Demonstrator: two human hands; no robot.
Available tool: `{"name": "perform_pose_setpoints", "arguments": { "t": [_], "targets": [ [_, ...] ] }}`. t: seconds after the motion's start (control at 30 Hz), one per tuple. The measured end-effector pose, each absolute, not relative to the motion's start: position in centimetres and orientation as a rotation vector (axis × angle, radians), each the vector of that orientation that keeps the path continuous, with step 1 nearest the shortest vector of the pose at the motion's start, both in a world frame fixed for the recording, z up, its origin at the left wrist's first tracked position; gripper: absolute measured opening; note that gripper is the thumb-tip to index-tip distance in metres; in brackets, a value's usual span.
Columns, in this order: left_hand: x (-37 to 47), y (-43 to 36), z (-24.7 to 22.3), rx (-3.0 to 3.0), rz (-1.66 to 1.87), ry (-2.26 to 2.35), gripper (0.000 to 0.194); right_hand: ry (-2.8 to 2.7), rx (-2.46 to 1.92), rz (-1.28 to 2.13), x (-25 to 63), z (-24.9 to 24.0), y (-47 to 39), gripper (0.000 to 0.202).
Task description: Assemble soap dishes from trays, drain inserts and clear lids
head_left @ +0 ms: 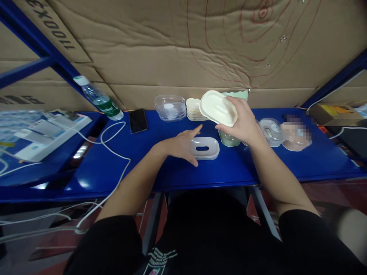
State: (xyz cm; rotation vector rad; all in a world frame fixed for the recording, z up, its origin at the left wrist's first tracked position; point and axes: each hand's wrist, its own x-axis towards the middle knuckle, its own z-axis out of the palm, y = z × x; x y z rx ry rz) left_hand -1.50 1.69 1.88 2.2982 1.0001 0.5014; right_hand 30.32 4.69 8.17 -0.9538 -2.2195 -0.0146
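My right hand (242,120) grips a cream-coloured oval tray (216,107) by its right edge and holds it tilted above the table. My left hand (182,144) has its fingers spread, thumb toward me, at the left side of a whitish oval holder (210,142) with a dark slot in its middle. Whether the left fingers touch that holder I cannot tell. Behind the raised tray stands a stack of similar cream trays (195,110). Pale green containers (229,138) are partly hidden under my right hand.
Stacked clear plastic lids (170,108) lie at the back of the blue table (172,172). To their left are a phone (138,121), a water bottle (100,99) and a looping white cable (126,162). On the right sit a clear container (272,131) and a pinkish one (296,143).
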Motion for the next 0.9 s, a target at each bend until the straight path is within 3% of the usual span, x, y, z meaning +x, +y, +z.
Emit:
{"name": "perform_pose_setpoints", "arguments": {
  "t": [0.13, 0.23, 0.43, 0.63, 0.9],
  "targets": [
    [-1.8, 1.8, 2.6, 2.347, 0.529, 0.981, 0.117, -2.314, -0.759, 0.049, 29.2, 8.0, 3.5, 0.117],
    [-3.2, 2.8, 3.6, 2.301, 0.695, 0.918, 0.095, -2.516, -0.525, 0.178, 27.3, 7.5, 1.8, 0.112],
    [-4.5, 4.4, 2.8, 2.29, 0.875, 1.194, 0.114, -2.858, -0.405, 0.455, 24.8, 5.8, -0.5, 0.097],
    [-4.0, 5.3, 0.6, 2.27, 0.921, 1.225, 0.105, -2.917, -0.68, 0.338, 24.5, 4.8, -0.3, 0.105],
    [-4.3, 5.8, -0.4, 2.295, 0.885, 1.228, 0.102, -2.854, -0.735, 0.249, 24.6, 4.9, 0.2, 0.095]
  ]
}}
